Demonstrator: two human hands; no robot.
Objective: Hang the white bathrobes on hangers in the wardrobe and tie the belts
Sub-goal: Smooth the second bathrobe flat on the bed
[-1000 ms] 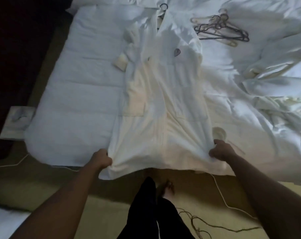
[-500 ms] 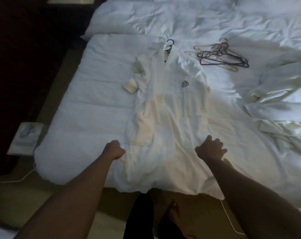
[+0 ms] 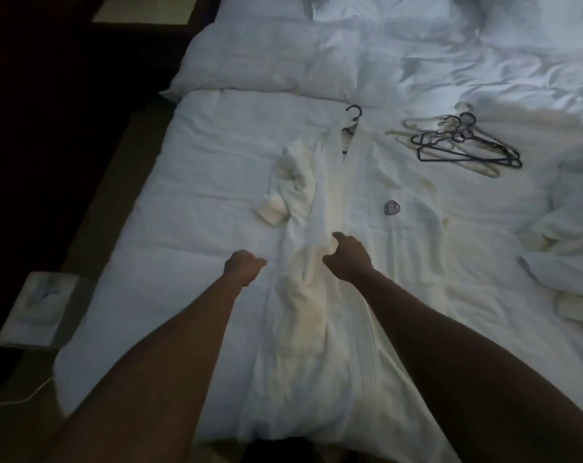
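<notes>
Here both hands, left [image 3: 244, 267] and right [image 3: 348, 257], grip bathrobe [image 3: 360, 248] fabric; its crest [image 3: 391, 207] is unreadable.

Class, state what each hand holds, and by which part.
Left hand: curled, nothing visible in it. Right hand: on the robe front edge; grip unclear.

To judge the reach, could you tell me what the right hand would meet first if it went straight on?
Probably the bathrobe's front fold just beyond the right hand; depth is unclear.
</notes>
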